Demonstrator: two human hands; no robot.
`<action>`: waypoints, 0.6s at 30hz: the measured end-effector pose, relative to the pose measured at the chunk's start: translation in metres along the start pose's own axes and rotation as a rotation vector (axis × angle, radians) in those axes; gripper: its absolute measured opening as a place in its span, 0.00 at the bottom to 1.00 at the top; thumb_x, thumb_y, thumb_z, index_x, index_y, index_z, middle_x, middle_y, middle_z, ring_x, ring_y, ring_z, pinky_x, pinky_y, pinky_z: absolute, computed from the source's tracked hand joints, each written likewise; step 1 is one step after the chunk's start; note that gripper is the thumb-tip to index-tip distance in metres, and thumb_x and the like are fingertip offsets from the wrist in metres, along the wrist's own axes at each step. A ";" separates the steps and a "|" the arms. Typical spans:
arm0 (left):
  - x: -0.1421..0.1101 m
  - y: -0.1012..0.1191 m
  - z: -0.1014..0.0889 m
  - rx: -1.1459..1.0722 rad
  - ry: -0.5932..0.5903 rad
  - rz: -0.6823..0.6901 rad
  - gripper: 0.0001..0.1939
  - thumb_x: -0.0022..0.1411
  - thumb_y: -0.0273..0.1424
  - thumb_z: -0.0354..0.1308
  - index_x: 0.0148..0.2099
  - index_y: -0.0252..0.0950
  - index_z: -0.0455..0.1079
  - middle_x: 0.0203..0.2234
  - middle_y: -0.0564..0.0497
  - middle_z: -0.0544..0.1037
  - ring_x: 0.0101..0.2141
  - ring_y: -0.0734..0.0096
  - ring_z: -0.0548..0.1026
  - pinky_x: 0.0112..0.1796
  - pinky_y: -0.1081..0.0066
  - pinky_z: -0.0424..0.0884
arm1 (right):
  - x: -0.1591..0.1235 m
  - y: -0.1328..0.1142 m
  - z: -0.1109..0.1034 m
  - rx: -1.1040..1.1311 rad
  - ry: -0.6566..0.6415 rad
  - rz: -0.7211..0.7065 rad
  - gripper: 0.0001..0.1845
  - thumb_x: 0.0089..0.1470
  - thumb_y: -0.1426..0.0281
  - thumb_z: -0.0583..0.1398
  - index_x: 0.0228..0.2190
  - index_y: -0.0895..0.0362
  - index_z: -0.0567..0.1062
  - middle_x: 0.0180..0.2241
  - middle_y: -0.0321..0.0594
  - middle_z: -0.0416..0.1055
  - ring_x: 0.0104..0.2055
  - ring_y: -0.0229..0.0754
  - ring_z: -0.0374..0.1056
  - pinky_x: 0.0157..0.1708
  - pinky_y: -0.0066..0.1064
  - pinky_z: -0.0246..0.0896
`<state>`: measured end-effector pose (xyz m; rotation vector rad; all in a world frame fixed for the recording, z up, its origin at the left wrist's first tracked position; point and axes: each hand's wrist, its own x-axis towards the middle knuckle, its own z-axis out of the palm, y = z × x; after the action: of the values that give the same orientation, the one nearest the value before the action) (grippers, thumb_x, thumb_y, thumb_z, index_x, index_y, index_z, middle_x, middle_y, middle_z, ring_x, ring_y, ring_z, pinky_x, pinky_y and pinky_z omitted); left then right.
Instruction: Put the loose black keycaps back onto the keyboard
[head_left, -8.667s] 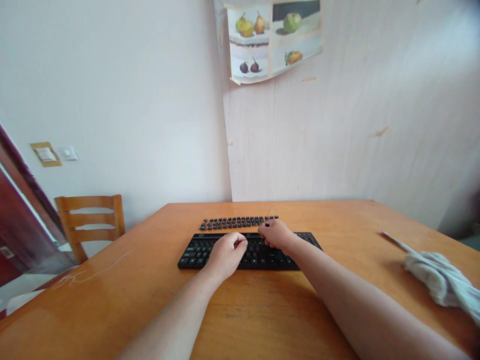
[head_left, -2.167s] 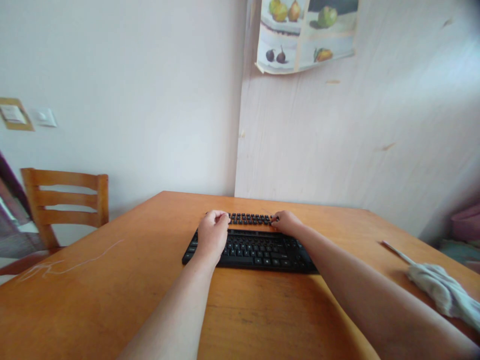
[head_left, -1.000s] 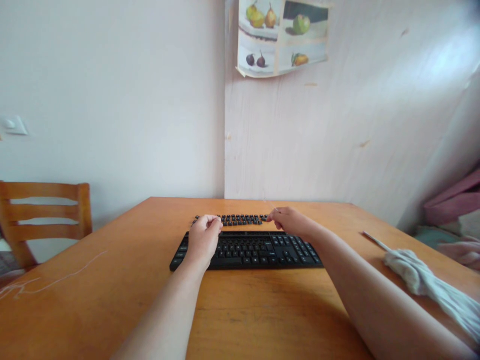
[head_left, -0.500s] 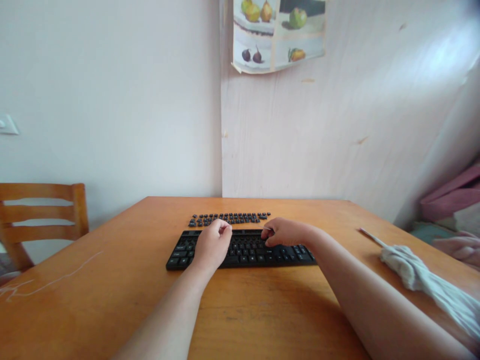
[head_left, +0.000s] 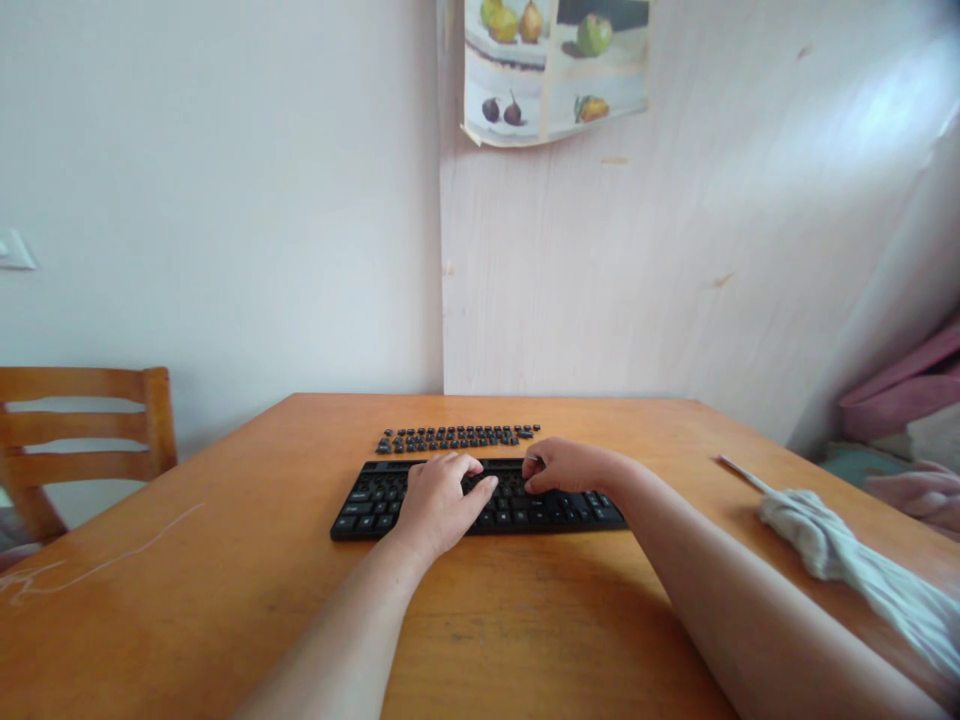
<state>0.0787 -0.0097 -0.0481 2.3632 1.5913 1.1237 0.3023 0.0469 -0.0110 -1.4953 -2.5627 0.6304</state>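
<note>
A black keyboard (head_left: pixel 367 497) lies flat on the wooden table, and bare switch spots show along its upper rows. My left hand (head_left: pixel 444 500) rests over its left-middle part, thumb spread away from the fingers, with nothing seen in it. Over the right-middle keys, my right hand (head_left: pixel 566 467) is closed in a pinch. A thin, pale, wire-like tool (head_left: pixel 533 458) shows at those fingers; most of it is hidden, as are the fingertips. Behind the keyboard, several loose black keycaps (head_left: pixel 457 438) lie in rows.
The orange-brown wooden table (head_left: pixel 510 630) stands against a wall. On the right lies a greyish cloth (head_left: pixel 825 540) with a thin stick (head_left: pixel 741 473) poking out. White thread (head_left: pixel 127 552) trails on the left, near a wooden chair (head_left: pixel 82 420). A fruit picture (head_left: pixel 555 75) hangs above.
My right hand has come back from the loose keycaps to the keyboard. My left hand, earlier pinched near the keycap rows, has lowered to the keyboard and its fingers have spread.
</note>
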 end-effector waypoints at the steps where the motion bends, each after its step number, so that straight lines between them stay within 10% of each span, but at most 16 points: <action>1: -0.001 0.000 0.000 0.018 -0.017 0.008 0.16 0.58 0.48 0.54 0.38 0.43 0.74 0.37 0.47 0.79 0.43 0.57 0.74 0.45 0.61 0.63 | 0.000 0.000 0.000 0.003 -0.004 -0.005 0.09 0.43 0.69 0.63 0.31 0.57 0.78 0.30 0.38 0.75 0.32 0.40 0.67 0.29 0.26 0.56; 9: -0.006 -0.004 0.002 0.067 -0.168 0.169 0.42 0.39 0.61 0.61 0.54 0.46 0.70 0.50 0.44 0.72 0.53 0.46 0.66 0.57 0.50 0.49 | 0.002 -0.003 0.004 0.001 0.041 0.036 0.06 0.44 0.73 0.59 0.27 0.58 0.78 0.26 0.37 0.73 0.30 0.39 0.66 0.28 0.26 0.54; 18: -0.007 -0.008 0.007 0.163 -0.182 0.156 0.44 0.40 0.63 0.58 0.54 0.44 0.70 0.56 0.42 0.68 0.58 0.44 0.58 0.59 0.46 0.41 | 0.006 -0.001 0.008 0.089 0.079 0.096 0.04 0.44 0.72 0.61 0.25 0.60 0.76 0.22 0.35 0.70 0.27 0.37 0.62 0.25 0.25 0.51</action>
<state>0.0755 -0.0101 -0.0601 2.6462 1.5131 0.8002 0.2961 0.0495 -0.0189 -1.5885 -2.3844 0.6727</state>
